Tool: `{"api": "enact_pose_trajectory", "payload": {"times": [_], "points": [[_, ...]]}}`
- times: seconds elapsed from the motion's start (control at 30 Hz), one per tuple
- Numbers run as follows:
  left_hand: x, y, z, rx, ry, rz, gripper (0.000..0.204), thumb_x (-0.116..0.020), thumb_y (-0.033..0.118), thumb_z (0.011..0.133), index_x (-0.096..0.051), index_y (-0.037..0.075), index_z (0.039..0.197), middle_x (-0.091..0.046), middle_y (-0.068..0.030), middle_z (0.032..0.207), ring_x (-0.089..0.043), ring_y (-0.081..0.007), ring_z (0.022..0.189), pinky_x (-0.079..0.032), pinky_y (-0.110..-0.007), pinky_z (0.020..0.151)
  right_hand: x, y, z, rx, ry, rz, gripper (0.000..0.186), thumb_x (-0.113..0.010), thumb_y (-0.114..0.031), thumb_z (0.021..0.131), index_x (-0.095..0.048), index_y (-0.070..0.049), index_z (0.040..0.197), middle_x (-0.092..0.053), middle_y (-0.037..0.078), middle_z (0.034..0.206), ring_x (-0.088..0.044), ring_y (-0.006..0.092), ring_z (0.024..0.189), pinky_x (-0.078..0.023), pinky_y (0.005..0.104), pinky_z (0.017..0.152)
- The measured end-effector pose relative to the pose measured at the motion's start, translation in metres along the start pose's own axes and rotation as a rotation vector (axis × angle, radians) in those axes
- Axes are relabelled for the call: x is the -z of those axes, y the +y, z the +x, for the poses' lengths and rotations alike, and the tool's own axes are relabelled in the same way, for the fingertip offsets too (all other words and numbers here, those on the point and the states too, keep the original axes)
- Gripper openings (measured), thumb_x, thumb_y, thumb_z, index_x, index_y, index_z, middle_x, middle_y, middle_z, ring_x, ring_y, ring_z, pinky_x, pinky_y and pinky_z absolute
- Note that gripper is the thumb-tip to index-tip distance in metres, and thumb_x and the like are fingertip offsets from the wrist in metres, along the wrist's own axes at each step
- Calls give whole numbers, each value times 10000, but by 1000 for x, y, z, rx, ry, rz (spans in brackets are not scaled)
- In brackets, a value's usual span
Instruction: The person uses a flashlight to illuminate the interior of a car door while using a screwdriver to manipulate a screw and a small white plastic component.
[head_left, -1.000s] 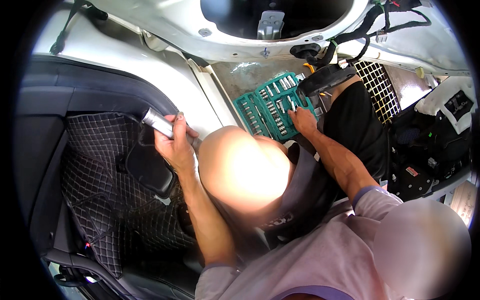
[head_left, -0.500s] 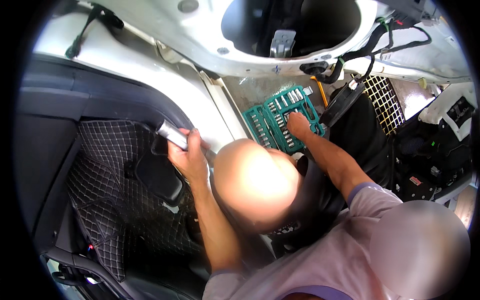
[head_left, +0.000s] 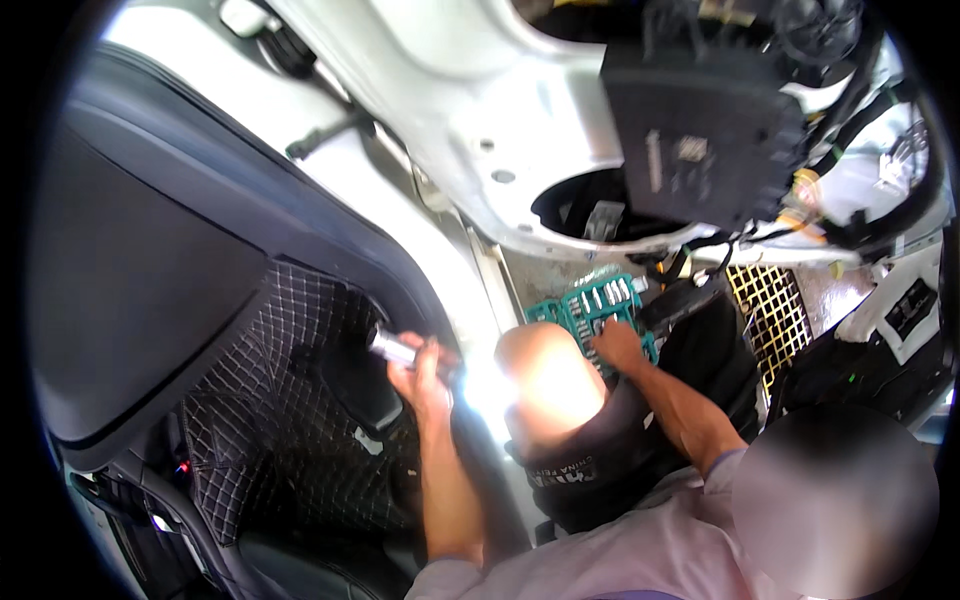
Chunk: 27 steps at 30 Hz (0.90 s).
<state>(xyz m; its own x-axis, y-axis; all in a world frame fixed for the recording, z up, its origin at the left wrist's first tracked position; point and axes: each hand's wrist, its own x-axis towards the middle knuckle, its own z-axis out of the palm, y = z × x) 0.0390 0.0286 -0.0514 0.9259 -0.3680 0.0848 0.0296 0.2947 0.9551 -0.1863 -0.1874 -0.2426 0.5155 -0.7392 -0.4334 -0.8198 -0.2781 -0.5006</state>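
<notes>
My left hand (head_left: 425, 380) is wrapped round a silver flashlight (head_left: 392, 347), whose rear end sticks out on the left. Its bright light falls on the white door sill and my bare bent knee (head_left: 548, 375). Over a green socket set case (head_left: 572, 306) on the ground, my right hand (head_left: 618, 347) is closed with its fingers down among the sockets. Whatever those fingers grip is hidden. Shiny sockets fill the case, and the knee covers its near left part.
An opened car door (head_left: 560, 130) with a black module (head_left: 700, 140) and wiring hangs above the case. On the left are a quilted floor mat (head_left: 290, 400) and black pedal (head_left: 360, 390). A yellow grating (head_left: 775, 310) lies at right, beside black trim parts.
The view has shifted, so the case and hands sit lower and more of the door shows. The flashlight's glare now also reaches the sill. My right hand stays at the case.
</notes>
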Motion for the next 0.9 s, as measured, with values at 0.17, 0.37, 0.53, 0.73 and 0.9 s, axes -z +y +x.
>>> {"api": "enact_pose_trajectory", "payload": {"times": [0.17,0.37,0.53,0.73,0.9], "points": [[-21,48,-9,-24,55,-174,178,-619,-45,850,-494,35,949,-527,-59,619,-510,-139,439,-436,-275,428,68,-29,-60,257,-28,-39,382,-655,-288,872,-563,-7,1112,-709,267,959,-679,464,921,-538,538,824],[-82,113,-37,-104,-211,114,227,-766,89,867,-588,-23,951,-590,-64,607,-514,-112,430,-439,-263,425,150,-85,-128,276,-83,23,379,-618,-310,886,-589,25,1060,-692,303,890,-670,498,866,-530,578,808],[-127,135,-57,104,-393,349,317,-837,176,849,-715,-49,1037,-718,-75,822,-639,-94,596,-499,-235,531,226,-129,-167,251,-243,639,348,-647,-254,967,-653,34,1162,-721,146,781,-701,222,656,-562,369,632],[-151,152,-65,250,-603,11,211,-810,113,874,-707,-10,1011,-734,-50,841,-666,-94,705,-525,-233,614,261,-180,-203,478,-391,1224,251,-601,-199,1040,-668,30,1120,-666,60,828,-579,114,592,-454,261,526],[-154,160,-68,155,-377,-78,306,-813,112,857,-709,-92,1059,-745,-195,985,-702,-163,800,-576,-299,704,276,-195,-196,472,-545,1219,232,-612,-197,1032,-673,26,1058,-657,53,817,-556,110,584,-439,254,533]]}}
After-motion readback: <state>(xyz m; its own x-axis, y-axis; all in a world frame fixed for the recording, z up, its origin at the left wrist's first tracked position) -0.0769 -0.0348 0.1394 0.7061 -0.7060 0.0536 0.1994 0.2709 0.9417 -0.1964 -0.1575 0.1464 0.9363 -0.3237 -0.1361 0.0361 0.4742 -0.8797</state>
